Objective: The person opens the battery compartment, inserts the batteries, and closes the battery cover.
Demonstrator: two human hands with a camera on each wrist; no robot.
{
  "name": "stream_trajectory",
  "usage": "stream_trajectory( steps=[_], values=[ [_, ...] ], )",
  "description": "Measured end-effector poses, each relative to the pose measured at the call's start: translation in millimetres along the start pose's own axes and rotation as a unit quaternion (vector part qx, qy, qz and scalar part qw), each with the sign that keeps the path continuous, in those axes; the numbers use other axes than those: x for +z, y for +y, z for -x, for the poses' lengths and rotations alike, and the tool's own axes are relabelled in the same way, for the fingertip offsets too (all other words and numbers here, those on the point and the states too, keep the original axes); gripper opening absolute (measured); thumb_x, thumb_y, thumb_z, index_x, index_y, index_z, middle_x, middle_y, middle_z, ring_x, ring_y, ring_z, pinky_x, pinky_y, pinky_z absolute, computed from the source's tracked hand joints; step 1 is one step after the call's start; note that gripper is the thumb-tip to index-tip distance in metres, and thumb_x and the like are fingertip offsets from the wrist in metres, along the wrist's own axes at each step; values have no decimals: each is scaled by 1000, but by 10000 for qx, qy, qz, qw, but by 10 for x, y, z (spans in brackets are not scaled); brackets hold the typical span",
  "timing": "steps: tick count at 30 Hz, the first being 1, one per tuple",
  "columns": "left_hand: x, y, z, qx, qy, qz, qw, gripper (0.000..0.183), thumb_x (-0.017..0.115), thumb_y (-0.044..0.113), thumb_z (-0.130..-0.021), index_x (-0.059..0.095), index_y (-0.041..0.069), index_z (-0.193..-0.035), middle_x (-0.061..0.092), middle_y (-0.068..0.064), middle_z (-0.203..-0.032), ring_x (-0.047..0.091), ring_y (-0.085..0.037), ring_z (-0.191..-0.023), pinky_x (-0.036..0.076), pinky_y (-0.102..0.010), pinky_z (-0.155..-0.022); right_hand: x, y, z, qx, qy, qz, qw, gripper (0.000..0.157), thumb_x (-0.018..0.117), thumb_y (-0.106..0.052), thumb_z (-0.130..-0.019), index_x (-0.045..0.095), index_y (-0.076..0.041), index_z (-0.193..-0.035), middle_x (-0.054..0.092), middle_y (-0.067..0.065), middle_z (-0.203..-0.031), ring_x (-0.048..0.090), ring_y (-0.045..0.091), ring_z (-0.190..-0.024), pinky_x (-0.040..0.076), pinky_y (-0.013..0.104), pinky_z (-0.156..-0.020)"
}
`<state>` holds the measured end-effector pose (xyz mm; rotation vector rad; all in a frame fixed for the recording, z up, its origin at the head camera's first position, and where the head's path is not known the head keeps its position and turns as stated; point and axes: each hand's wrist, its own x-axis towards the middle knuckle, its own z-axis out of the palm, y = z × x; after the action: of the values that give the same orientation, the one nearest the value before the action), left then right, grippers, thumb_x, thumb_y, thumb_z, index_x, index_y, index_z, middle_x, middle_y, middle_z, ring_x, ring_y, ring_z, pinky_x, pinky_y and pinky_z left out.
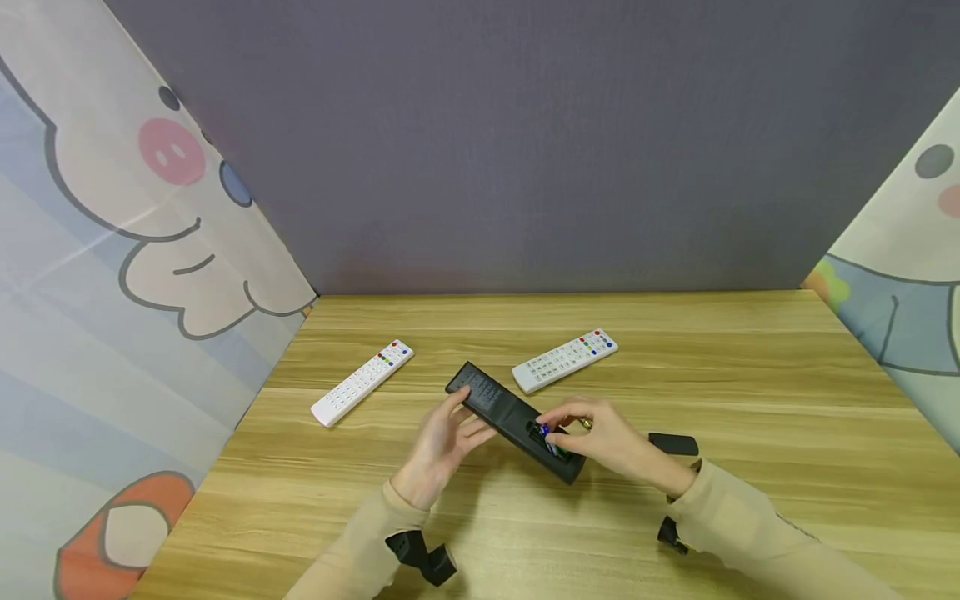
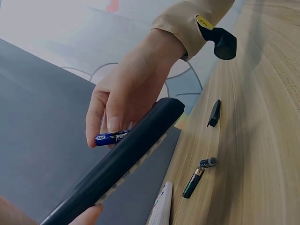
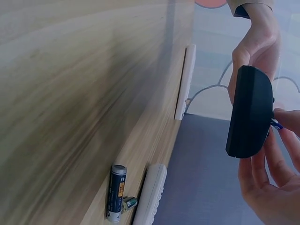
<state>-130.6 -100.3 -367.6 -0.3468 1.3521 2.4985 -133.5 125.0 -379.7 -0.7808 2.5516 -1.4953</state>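
My left hand (image 1: 437, 447) grips a black remote control (image 1: 504, 414), raised above the table with its back turned up and its battery compartment exposed. Between thumb and fingers, my right hand (image 1: 606, 437) pinches a blue AAA battery (image 2: 109, 139) at that compartment. Part of the battery is hidden behind the remote's edge in the left wrist view. In the head view, something green shows inside the compartment beside the fingertips. The black battery cover (image 1: 673, 443) lies on the table near my right wrist.
Two white remotes lie on the wooden table, one at the left (image 1: 362, 383) and another (image 1: 565, 362) behind the black remote. Two loose batteries, a dark blue one (image 3: 116, 193) and a green one (image 3: 129, 203), lie near the second. A grey panel (image 1: 555, 150) borders the table's back.
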Motion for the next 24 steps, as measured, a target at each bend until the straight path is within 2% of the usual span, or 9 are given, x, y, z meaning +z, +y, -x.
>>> stream_trajectory(
  steps=[3, 10, 19, 24],
  values=[
    [1, 1, 2, -12, -19, 1, 10000, 38, 41, 17, -93, 35, 0, -127, 51, -14, -104, 60, -31, -89, 47, -44, -85, 1, 16, 2, -283, 40, 206, 9994, 20, 65, -24, -80, 66, -18, -100, 62, -7, -92, 55, 8, -84, 51, 36, -70],
    [8, 1, -1, 30, 31, -14, 10000, 37, 42, 17, -93, 37, -1, -125, 51, -15, -103, 61, -30, -88, 48, -45, -85, 4, -2, 30, -770, 0, 591, 9953, 22, 65, -22, -80, 66, -19, -102, 58, -7, -94, 52, 10, -83, 48, 24, -62],
    [-16, 3, 6, 39, 22, 60, 10000, 38, 42, 17, -94, 35, -2, -126, 51, -16, -104, 61, -29, -85, 47, -46, -85, 11, 2, 80, -718, -412, 800, 9934, 36, 67, -28, -79, 59, -22, -113, 47, 4, -113, 48, 18, -94, 50, 33, -71],
    [-18, 14, 8, 44, 20, 103, 9999, 38, 40, 16, -94, 33, -2, -127, 50, -15, -104, 61, -29, -85, 46, -47, -86, 6, 13, 109, -693, -751, 737, 9920, 53, 71, -27, -74, 51, -24, -123, 43, 7, -121, 47, 24, -104, 48, 39, -78]
  ],
)
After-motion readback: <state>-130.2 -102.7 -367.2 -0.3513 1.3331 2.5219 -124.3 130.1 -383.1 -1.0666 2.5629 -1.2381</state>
